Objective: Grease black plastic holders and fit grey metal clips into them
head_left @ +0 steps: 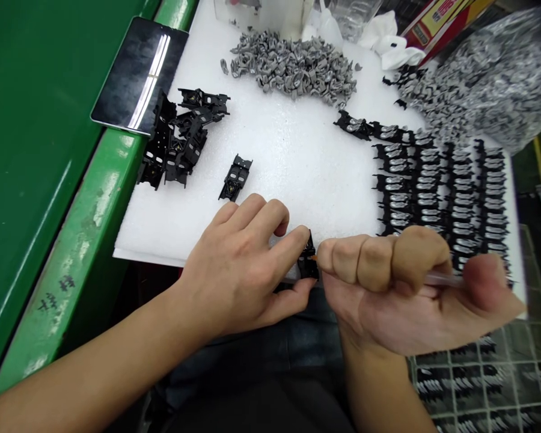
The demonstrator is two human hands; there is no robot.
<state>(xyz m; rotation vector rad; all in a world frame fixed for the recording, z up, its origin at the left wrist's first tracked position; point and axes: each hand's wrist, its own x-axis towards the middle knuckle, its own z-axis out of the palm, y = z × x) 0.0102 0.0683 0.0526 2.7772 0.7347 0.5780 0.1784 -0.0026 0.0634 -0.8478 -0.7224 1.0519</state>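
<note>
My left hand (252, 264) pinches a small black bracket-like part (307, 258) by its ends, between thumb and index finger, at the front edge of the white foam sheet. My right hand (383, 288) is a fist around a thin stick-like tool (444, 278) with a pale translucent shaft. An orange tip at the fist's left side meets or nearly meets the black part; the rest of the tool is hidden by my fingers. Beyond my left hand lies a single black part (235, 178). A heap of similar black parts (180, 135) sits farther left.
Loose grey clips (297, 69) are piled at the back of the foam sheet (293, 150). Rows of black parts with grey clips (433, 180) fill the right side, beside a clear plastic bag (500, 78). A dark tablet (139, 75) rests on the green ledge (90, 198).
</note>
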